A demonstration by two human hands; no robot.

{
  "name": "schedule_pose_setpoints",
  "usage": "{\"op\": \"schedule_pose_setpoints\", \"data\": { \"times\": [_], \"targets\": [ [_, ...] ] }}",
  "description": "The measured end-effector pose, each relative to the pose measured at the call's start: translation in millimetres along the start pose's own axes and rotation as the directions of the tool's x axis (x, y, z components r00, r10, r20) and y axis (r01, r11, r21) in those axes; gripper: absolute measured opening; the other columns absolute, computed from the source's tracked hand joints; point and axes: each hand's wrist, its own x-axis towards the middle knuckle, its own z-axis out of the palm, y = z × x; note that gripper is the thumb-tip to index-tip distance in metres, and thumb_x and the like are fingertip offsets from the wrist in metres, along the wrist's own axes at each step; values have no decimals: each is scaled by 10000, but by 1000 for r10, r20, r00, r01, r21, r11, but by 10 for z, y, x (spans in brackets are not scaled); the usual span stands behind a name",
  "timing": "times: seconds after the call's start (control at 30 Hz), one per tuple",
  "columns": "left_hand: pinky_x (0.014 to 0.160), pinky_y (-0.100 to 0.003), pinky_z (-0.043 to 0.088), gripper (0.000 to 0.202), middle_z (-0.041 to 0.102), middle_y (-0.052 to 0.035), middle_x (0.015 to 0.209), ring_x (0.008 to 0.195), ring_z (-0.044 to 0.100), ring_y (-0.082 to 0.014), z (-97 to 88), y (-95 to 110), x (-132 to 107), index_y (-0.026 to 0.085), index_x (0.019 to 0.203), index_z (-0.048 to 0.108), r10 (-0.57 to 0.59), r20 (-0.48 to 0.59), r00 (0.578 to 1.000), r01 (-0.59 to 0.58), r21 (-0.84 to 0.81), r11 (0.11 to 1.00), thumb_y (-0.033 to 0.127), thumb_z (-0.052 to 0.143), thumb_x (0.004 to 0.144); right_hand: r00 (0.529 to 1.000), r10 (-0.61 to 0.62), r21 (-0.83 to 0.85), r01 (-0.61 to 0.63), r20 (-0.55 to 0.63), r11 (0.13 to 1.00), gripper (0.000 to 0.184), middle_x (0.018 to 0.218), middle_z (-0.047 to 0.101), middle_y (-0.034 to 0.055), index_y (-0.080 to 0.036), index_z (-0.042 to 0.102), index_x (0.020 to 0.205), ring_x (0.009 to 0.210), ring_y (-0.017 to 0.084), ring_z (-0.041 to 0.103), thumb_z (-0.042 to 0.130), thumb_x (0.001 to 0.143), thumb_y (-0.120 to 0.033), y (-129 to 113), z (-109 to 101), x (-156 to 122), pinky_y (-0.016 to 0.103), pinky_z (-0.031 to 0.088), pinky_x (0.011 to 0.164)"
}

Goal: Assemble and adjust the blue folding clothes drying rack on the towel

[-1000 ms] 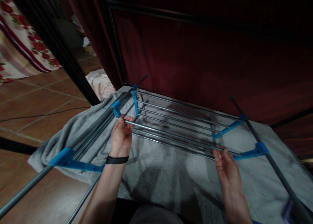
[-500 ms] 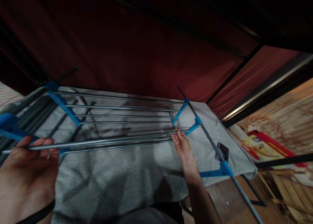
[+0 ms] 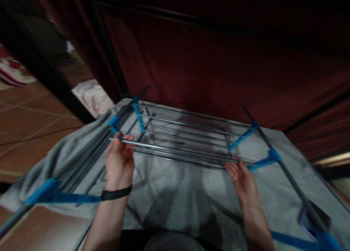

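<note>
A rack of grey metal tubes with blue plastic brackets (image 3: pixel 138 116) stands before me on a grey blanket. My left hand (image 3: pixel 119 163), palm up with a black band on the wrist, grips a thin metal rod (image 3: pixel 169 148) close to its left end. That end pokes out just past my thumb, near a blue bracket (image 3: pixel 114 124). Near the rod's other end, my right hand (image 3: pixel 243 178) has its fingers closed around it, close to the right-hand bracket (image 3: pixel 264 161). More crossbars (image 3: pixel 191 126) span the rack behind.
Several loose grey tubes (image 3: pixel 87 156) lie along the left side of the blanket (image 3: pixel 169 192). A phone-like dark object (image 3: pixel 314 218) rests at the lower right, partly behind a side tube. Dark red fabric (image 3: pixel 205 68) hangs behind, and tiled floor (image 3: pixel 35 123) shows at left.
My view has swung left, so the rack and both hands sit farther right in it. Both hands remain on the rod; the left side of the rack shows more fully now.
</note>
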Motion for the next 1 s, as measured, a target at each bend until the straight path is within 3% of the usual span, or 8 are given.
{"op": "schedule_pose_setpoints", "data": {
  "times": [0.2, 0.37, 0.43, 0.53, 0.6, 0.7, 0.83, 1.0],
  "targets": [
    [684, -241, 525, 232, 730, -44, 836, 777, 708, -157, 36, -68, -13, 170, 1052, 642, 35, 76, 996, -38, 37, 999, 298, 731, 880, 971, 133, -284, -73, 199, 956, 357, 1050, 766, 145, -190, 767, 953, 919, 277, 739, 774, 808, -516, 35, 218, -174, 467, 617, 848],
    [644, -227, 501, 179, 731, -52, 829, 747, 707, -147, 144, -108, -27, 160, 1094, 622, 29, 70, 997, -30, 7, 1000, 248, 642, 940, 956, -57, -491, 198, 287, 848, 325, 1038, 762, 100, -211, 755, 985, 914, 255, 719, 700, 882, -514, 5, 528, -393, 428, 577, 866],
    [650, -230, 502, 170, 733, -53, 830, 744, 708, -146, 185, -115, -18, 157, 1097, 614, 33, 70, 997, -34, 2, 999, 242, 625, 950, 915, -252, -590, 396, 314, 703, 310, 1051, 751, 88, -225, 738, 1023, 935, 247, 705, 631, 933, -502, -14, 628, -408, 429, 551, 893],
    [656, -234, 503, 183, 732, -50, 820, 738, 708, -147, 189, -137, 6, 162, 1088, 601, 62, 84, 995, -62, -2, 998, 258, 644, 938, 723, -506, -663, 668, 470, 338, 305, 1163, 710, 108, -227, 697, 1142, 1100, 273, 654, 555, 985, -447, -14, 770, -377, 474, 494, 992],
    [671, -244, 510, 238, 733, -45, 818, 745, 715, -155, 163, -157, 25, 175, 1088, 585, 81, 93, 992, -81, 5, 997, 285, 692, 907, 591, -516, -633, 765, 620, 115, 349, 1272, 667, 128, -225, 632, 1283, 1201, 289, 604, 526, 1007, -409, 21, 860, -339, 505, 453, 1047],
    [702, -267, 523, 366, 738, -39, 832, 770, 727, -175, 118, -183, 52, 201, 1104, 559, 112, 107, 988, -116, 26, 993, 342, 770, 842, 474, -402, -558, 821, 783, -119, 427, 1337, 644, 122, -240, 508, 1445, 1225, 289, 582, 496, 1031, -342, 103, 959, -268, 528, 395, 1096],
    [681, -262, 515, 417, 730, -46, 864, 767, 712, -174, 46, -199, 73, 202, 1096, 568, 133, 128, 983, -147, 106, 983, 414, 790, 814, 434, -327, -526, 801, 840, -288, 448, 1193, 688, 103, -248, 520, 1445, 1086, 275, 612, 454, 1007, -182, 170, 992, -167, 470, 429, 998],
    [641, -208, 473, 301, 629, 0, 836, 719, 603, -113, -190, -225, 148, 186, 957, 647, 333, 80, 940, -342, 279, 898, 422, 784, 828, 407, -310, -500, 798, 859, -337, 579, 1071, 671, 93, -271, 531, 1448, 971, 266, 609, 422, 920, -59, 165, 967, -84, 440, 442, 898]
  ]
}}
